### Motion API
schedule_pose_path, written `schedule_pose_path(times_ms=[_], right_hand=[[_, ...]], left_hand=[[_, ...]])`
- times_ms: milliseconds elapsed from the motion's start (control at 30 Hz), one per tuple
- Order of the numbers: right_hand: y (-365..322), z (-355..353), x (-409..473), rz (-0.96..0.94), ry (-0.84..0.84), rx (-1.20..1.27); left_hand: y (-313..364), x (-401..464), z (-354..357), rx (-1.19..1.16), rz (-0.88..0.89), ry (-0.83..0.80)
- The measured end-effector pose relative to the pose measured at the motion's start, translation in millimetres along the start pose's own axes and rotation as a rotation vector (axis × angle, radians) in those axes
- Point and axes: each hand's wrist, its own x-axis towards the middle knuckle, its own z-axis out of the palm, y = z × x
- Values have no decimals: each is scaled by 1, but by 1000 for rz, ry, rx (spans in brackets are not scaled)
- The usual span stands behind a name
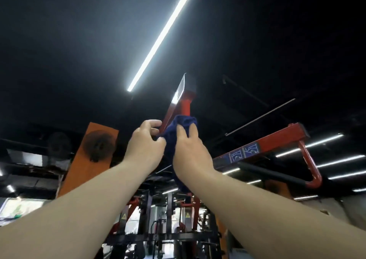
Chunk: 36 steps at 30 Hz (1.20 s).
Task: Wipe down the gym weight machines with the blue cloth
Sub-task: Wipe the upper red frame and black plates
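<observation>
- Head view, looking steeply up: both hands raised overhead at the red square-section steel beam (179, 100) of a weight machine. The beam's long axis runs up and away from the hands, toward the ceiling and slightly right; its capped end sits above and beyond them.
- Dark blue, soft terry-like cloth (174, 137) is bunched against the beam's lower stretch, with a tail hanging down between the wrists.
- Right hand (190, 149): fingers curled over the bunched cloth, pressing it to the beam. It is the nearer hand to the metal.
- Left hand (145, 143): fingers curled, thumb and fingertips pinching the cloth's left edge just beside the beam.
- Judgement: the next wipe likely follows the beam's length upward; the reach gets long toward the cap.
- Beam paint is glossy, catching glare from the long white ceiling strip light (160, 37).
- To the right, a second red bar with blue sticker panels (263, 145) angles off, with a curved red tube handle (311, 165) below it. Orange flat panel with dark round pulley (93, 149) stands left.
</observation>
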Motion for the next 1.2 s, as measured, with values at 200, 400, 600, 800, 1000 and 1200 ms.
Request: schedule_pose_path(times_ms=[200, 400, 600, 800, 1000, 1200], right_hand=[[-20, -14, 55, -26, 275, -333], [-21, -35, 120, -114, 191, -957], [-31, -12, 138, -163, 22, -1187], [-33, -1, 154, -76, -4, -1298], [-35, -11, 146, -273, 307, -1096], [-57, 9, 136, -104, 232, -266]], left_hand=[[-38, 11, -27, -114, 25, -164], [-80, 27, -33, -145, 63, -262], [-109, 49, -24, -175, 32, -230], [-109, 68, -8, -204, 43, -170], [-88, 78, 15, -580, 103, -200], [-63, 110, 24, -1321, -154, -583]])
